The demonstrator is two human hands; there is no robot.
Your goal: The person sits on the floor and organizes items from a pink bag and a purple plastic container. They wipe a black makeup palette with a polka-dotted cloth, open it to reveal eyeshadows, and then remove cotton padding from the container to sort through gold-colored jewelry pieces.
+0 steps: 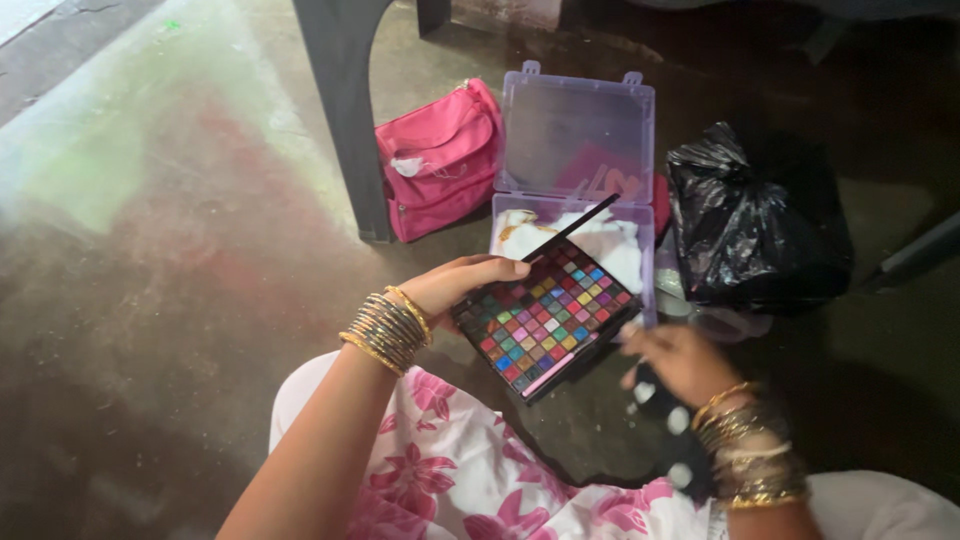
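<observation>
The eyeshadow palette (pixel 548 315) sits mid-frame, tilted, with one end propped by the left hand (pixel 455 285). That hand's fingers curl over the palette's upper left edge, and a thin dark brush (pixel 570 228) pokes out from under them toward the upper right. The right hand (pixel 680 360) is at the palette's lower right corner, but it's blurred, so I can't tell whether it's gripping the edge or just brushing past, or how open it is. There also seems to be something dark with pale spots (pixel 670 430) under it, too smeared to name.

Biggest risk, in my opinion: the palette is only properly held at one end, over a bare concrete floor (pixel 150 250). If it slips, those little pans could crack or crumble. The brush also looks loosely pinned, so it could roll off.

Just behind it, the clear purple plastic case (pixel 575 140) is wide open, with white stuff inside. A bump could knock the lid shut or tip it. A pink bag (pixel 440 160) and a black plastic bag (pixel 750 220) crowd the upper half.
</observation>
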